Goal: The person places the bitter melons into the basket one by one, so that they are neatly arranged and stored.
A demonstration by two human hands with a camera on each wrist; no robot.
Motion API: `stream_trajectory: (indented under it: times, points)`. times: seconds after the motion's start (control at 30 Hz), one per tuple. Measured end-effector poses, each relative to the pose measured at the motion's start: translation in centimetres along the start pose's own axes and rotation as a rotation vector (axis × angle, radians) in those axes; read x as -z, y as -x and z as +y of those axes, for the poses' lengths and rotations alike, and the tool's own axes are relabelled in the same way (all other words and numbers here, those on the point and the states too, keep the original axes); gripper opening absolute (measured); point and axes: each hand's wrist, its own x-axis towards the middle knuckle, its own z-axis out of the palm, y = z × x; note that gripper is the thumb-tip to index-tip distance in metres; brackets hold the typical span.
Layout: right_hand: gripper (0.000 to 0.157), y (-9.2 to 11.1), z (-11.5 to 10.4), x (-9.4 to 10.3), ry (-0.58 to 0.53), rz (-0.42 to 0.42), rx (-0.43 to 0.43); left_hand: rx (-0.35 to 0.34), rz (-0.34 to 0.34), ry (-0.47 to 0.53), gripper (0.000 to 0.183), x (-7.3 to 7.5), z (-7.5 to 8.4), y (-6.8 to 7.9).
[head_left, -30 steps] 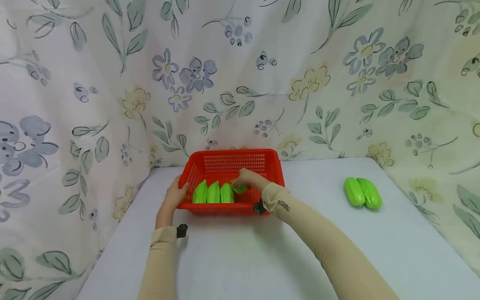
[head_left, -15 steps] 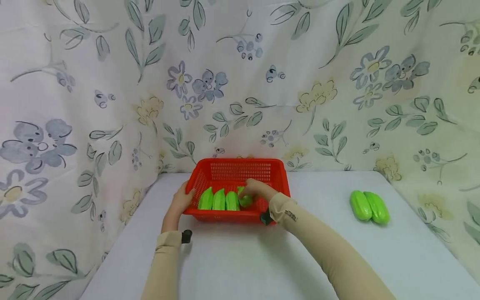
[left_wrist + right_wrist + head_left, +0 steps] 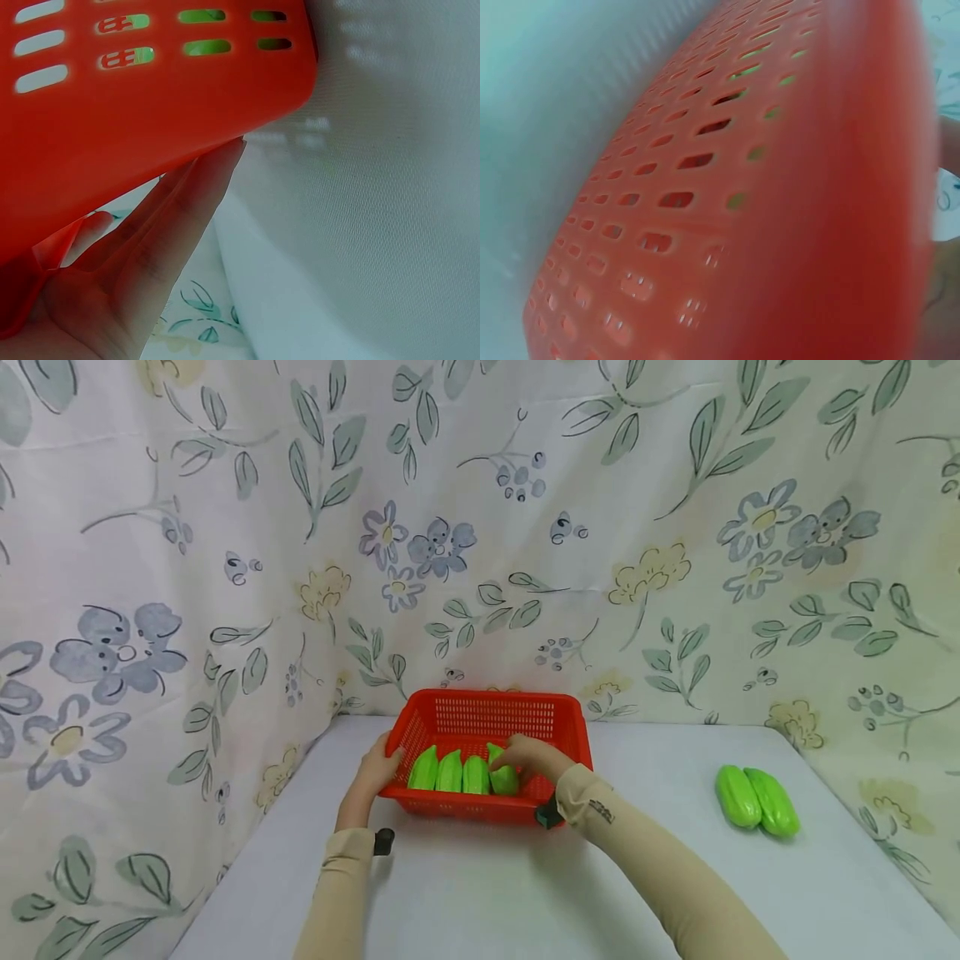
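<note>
A red plastic basket [image 3: 480,810] with slotted walls stands near the back of the table. Several glossy bright green, elongated vegetables [image 3: 449,772] lie side by side in its left and middle part, tapered ends pointing back. My left hand [image 3: 377,770] grips the basket's left rim, thumb over the edge; in the left wrist view its fingers [image 3: 176,232] reach along the outside wall. Inside the basket, my right hand [image 3: 538,755] holds the rightmost green vegetable [image 3: 504,780], fingers curled over it. The right wrist view is mostly filled by the basket's wall [image 3: 705,161], which hides the fingertips.
Two more green vegetables [image 3: 757,800] lie together on the white table [image 3: 480,893], to the right of the basket. A flower-printed curtain [image 3: 480,527] hangs behind the table and along its sides.
The view has shifted, so everything sits lower and further right. The right hand has lowered the fourth green vegetable into line beside the others; the left hand keeps its grip on the rim.
</note>
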Motion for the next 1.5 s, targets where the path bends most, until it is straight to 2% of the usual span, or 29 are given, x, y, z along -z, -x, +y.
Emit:
stream_trajectory:
  times: [0.1,0.23,0.47,0.6,0.77,0.97,1.17,1.27,1.4,1.5]
  points:
    - [0.07,0.3,0.3,0.0,-0.013,-0.009,0.0,0.001,-0.005,0.0,0.056,-0.2,0.0,0.0]
    - [0.073,0.6,0.7,-0.1,-0.039,-0.027,-0.006,0.005,-0.011,0.002,0.056,-0.5,0.0,0.1]
    - [0.065,0.6,0.1,0.4,-0.009,-0.022,-0.026,-0.01,0.003,0.003,0.056,-0.3,0.1,-0.1]
    - [0.068,0.7,-0.2,0.3,-0.007,-0.049,-0.019,-0.006,0.01,0.006,0.056,-0.2,0.0,-0.2]
    - [0.062,1.0,0.1,0.3,0.014,-0.043,-0.03,-0.012,0.003,0.008,0.056,-0.3,0.0,-0.2]
    - [0.068,1.0,0.3,0.4,0.005,-0.052,-0.015,-0.01,0.008,-0.009,0.056,-0.2,0.1,-0.4]
    - [0.046,0.9,0.5,0.5,0.013,-0.026,-0.001,-0.007,0.01,-0.009,0.055,-0.1,0.3,-0.4]
    - [0.044,0.8,0.7,0.6,0.033,-0.025,0.0,-0.001,0.006,-0.012,0.055,-0.1,0.3,-0.4]
    - [0.049,0.6,0.8,0.8,0.014,-0.03,-0.012,0.004,0.006,-0.017,0.056,-0.1,0.4,-0.4]
    - [0.059,0.5,0.7,1.0,-0.023,-0.029,-0.023,0.007,0.007,-0.012,0.056,-0.1,0.3,-0.4]
